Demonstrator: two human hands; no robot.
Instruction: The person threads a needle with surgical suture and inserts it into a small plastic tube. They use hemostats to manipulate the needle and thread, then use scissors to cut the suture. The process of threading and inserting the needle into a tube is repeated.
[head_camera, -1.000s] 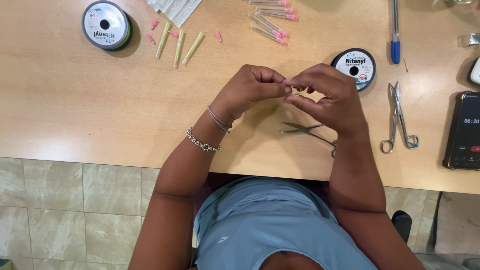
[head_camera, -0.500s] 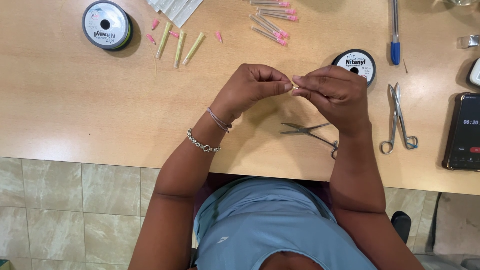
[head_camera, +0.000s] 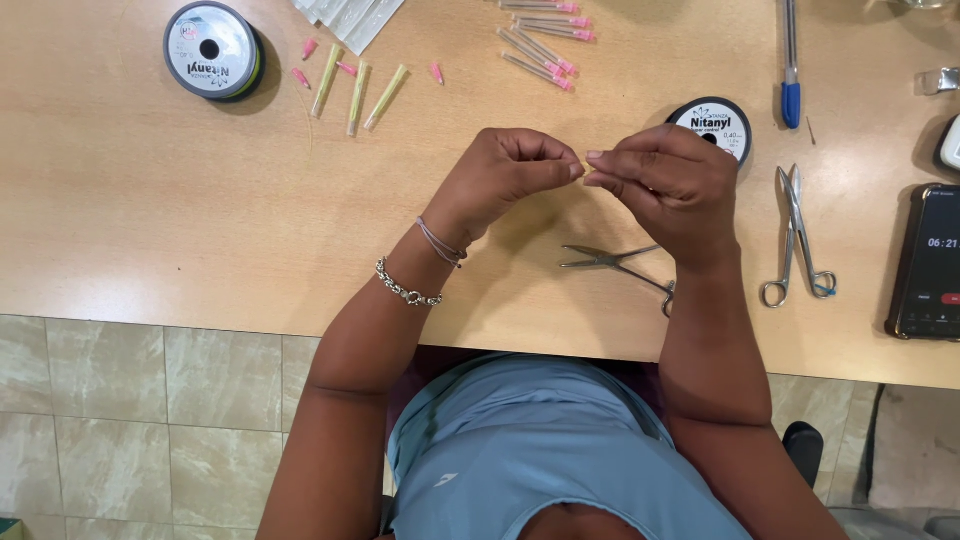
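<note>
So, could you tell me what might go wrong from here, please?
1. The left hand and right hand pinch something too small to make out above the table; if dropped, it may be hard to find.
2. The clamp lies right under the right wrist, which could knock it off the near edge.
3. Loose pink caps near the spool could roll away.

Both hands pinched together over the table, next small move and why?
Probably keep easing the pinched fingertips together. The left hand and right hand meet fingertip to fingertip above the table; whatever they hold is too small to see. The forceps lie untouched below.
</note>
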